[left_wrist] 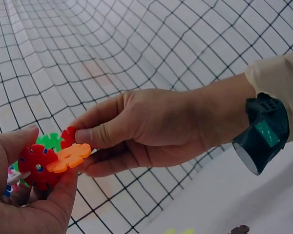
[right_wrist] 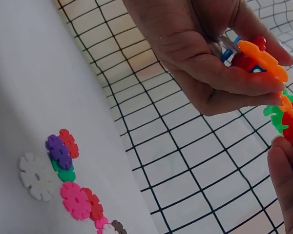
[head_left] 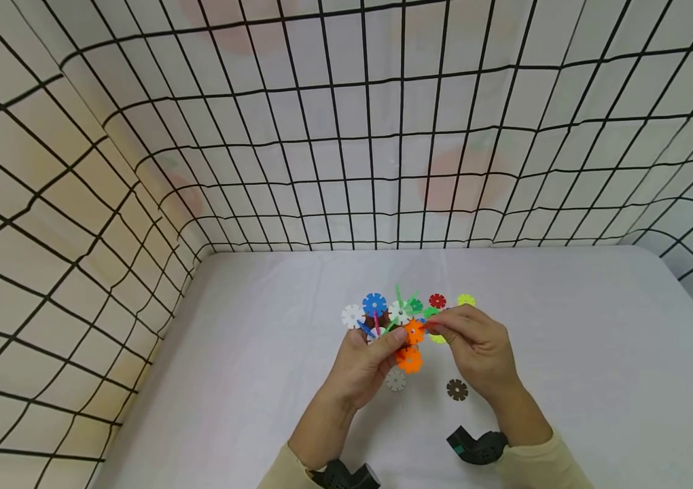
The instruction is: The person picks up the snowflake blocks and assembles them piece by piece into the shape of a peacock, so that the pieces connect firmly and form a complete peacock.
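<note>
My left hand (head_left: 355,367) grips a cluster of interlocked notched plastic discs, with a blue disc (head_left: 374,305), a white disc (head_left: 352,316) and orange discs (head_left: 410,360) sticking out. Between thumb and fingertips, my right hand (head_left: 486,353) pinches a red notched disc (left_wrist: 67,137) right at the cluster's orange edge. A green disc (right_wrist: 275,117) shows beside that red one in the right wrist view. Within the left hand's grasp, another red disc (left_wrist: 38,168) faces the left wrist camera. Fingers hide part of the cluster.
On the white table (head_left: 230,380) lie a brown disc (head_left: 457,390) and a greyish-white disc (head_left: 395,379) near the hands. Farther back are a red disc (head_left: 437,300) and a yellow disc (head_left: 466,299). Black netting (head_left: 346,156) over pale walls borders the table.
</note>
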Action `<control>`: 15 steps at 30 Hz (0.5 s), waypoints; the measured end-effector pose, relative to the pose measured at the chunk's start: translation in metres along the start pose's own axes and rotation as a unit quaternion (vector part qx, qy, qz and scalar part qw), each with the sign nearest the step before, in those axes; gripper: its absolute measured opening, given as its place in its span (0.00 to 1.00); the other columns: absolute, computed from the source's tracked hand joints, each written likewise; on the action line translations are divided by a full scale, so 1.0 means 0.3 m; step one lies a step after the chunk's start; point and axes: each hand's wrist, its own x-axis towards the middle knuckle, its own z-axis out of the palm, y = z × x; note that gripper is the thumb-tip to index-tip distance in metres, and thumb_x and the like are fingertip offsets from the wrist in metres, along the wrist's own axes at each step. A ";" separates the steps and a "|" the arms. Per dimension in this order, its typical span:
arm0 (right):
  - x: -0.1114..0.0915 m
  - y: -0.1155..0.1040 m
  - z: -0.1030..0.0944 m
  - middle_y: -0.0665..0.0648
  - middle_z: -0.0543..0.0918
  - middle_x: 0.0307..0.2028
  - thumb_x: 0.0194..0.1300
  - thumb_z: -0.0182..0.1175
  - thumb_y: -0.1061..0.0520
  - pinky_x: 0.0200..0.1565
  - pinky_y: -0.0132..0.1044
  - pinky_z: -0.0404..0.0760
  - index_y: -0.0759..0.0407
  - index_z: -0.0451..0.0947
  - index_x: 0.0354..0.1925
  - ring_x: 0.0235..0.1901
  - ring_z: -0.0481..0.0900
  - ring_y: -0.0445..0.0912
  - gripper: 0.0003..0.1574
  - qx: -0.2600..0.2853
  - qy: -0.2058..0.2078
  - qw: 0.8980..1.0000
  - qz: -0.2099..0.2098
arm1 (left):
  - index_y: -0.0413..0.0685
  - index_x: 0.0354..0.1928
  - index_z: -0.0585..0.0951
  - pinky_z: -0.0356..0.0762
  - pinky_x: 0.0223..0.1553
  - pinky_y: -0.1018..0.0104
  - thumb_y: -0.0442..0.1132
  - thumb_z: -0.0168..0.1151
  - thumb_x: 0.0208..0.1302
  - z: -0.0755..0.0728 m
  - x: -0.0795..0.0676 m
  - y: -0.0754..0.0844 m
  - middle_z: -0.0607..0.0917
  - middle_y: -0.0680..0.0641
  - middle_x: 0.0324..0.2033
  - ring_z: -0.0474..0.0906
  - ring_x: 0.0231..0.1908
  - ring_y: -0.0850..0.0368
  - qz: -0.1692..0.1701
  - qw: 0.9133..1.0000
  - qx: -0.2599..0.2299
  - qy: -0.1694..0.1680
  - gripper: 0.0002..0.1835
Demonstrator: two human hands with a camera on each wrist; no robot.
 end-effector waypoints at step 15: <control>0.012 -0.005 -0.033 0.59 0.87 0.40 0.51 0.65 0.83 0.45 0.24 0.84 0.72 0.85 0.46 0.42 0.86 0.36 0.23 0.005 -0.031 0.999 0.008 | 0.38 0.58 0.77 0.84 0.45 0.71 0.45 0.65 0.71 0.017 0.012 -0.017 0.88 0.55 0.40 0.83 0.39 0.61 -0.013 0.999 0.010 0.044 0.22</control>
